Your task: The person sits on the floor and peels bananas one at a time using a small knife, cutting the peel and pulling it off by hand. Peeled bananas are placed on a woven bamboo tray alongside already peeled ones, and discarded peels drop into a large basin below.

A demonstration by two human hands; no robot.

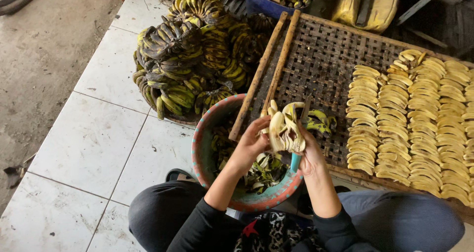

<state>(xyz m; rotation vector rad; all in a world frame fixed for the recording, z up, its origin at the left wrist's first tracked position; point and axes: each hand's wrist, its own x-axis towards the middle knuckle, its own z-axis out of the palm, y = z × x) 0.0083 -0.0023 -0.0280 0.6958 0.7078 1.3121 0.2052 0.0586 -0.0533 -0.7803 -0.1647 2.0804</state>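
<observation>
Sitting on the tiled floor (89, 143), the person works over one round basin (200, 148) of peels. Two hands meet above its rim: the left hand (252, 142) is curled around a half-peeled banana (285, 128), skins hanging loose, and the right hand (310, 155) is closed on a knife (296, 160) with a pale blue handle, also touching the fruit. Beyond lies one woven tray (321, 59) bearing rows of peeled bananas (414, 118), too many to count. Farther left sits a heap of unpeeled bunches (192, 59). One yellow container (368, 5) stands at the far edge.
</observation>
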